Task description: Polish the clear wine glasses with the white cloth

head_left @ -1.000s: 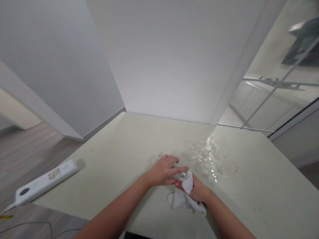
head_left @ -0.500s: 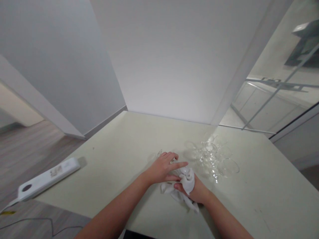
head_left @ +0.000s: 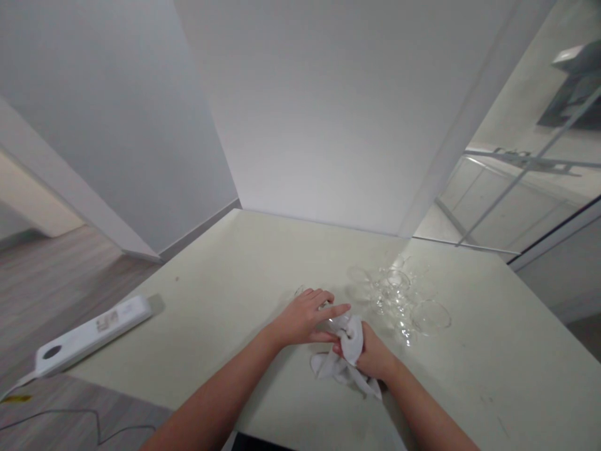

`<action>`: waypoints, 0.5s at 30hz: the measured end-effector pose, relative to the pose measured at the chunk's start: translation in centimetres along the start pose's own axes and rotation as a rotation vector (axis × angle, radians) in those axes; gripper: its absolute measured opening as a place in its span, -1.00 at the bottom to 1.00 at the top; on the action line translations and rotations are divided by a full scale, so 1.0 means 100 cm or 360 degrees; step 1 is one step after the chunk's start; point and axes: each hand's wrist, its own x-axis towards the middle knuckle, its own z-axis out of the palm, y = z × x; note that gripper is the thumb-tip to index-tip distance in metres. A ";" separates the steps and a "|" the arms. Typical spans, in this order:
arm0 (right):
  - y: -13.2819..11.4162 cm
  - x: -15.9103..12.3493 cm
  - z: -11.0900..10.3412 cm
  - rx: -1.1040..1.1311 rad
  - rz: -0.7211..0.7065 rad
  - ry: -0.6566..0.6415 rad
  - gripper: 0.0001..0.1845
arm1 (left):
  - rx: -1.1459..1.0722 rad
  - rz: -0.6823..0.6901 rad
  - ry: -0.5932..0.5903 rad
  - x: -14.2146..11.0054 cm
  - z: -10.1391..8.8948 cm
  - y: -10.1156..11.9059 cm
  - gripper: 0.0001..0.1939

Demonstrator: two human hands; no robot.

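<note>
My left hand [head_left: 307, 318] grips a clear wine glass [head_left: 334, 321] that lies tilted just above the pale table [head_left: 225, 300]. Its fingers wrap round the bowl, and the stem pokes out to the left. My right hand [head_left: 373, 354] is closed on a white cloth [head_left: 345, 357] and presses it into the mouth of the glass. Loose ends of the cloth hang down onto the table beneath both hands.
Several more clear glasses [head_left: 399, 297] stand grouped just right of my hands. A white flat device [head_left: 89, 335] lies at the table's left edge. A white wall stands behind the table, a mirrored panel [head_left: 526, 181] at the right, and wooden floor at the left.
My right hand has turned the cloth in the mouth of the glass, and the hanging ends have shifted. The left hand has kept its hold almost still.
</note>
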 end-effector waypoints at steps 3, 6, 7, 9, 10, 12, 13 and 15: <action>-0.002 0.002 0.004 0.0014 -0.0008 0.0068 -0.78 | -0.0002 -0.0014 0.0021 0.000 0.000 0.000 -0.33; -0.002 0.002 0.006 0.0059 -0.0043 0.0122 -0.81 | -0.0054 -0.0067 0.0038 0.000 0.002 -0.003 -0.33; -0.002 0.002 0.006 0.0071 -0.0049 0.0128 -0.83 | -0.0083 -0.0099 0.0042 0.000 0.002 -0.004 -0.33; 0.000 0.001 0.005 0.0077 -0.0071 0.0135 -0.84 | -0.0143 -0.0177 0.0044 0.000 0.003 -0.005 -0.31; 0.001 0.001 0.005 0.0076 -0.0085 0.0134 -0.84 | -0.0167 -0.0216 0.0037 0.000 0.002 -0.005 -0.31; 0.003 0.000 0.005 0.0095 -0.0110 0.0109 -0.82 | -0.0204 -0.0275 0.0020 0.000 0.000 -0.005 -0.30; 0.004 0.000 0.004 0.0116 -0.0123 0.0095 -0.82 | -0.0219 -0.0296 0.0020 0.000 -0.001 -0.004 -0.30; 0.005 0.001 0.004 0.0166 -0.0153 0.0128 -0.82 | -0.0243 -0.0346 0.0072 0.000 -0.003 -0.003 -0.30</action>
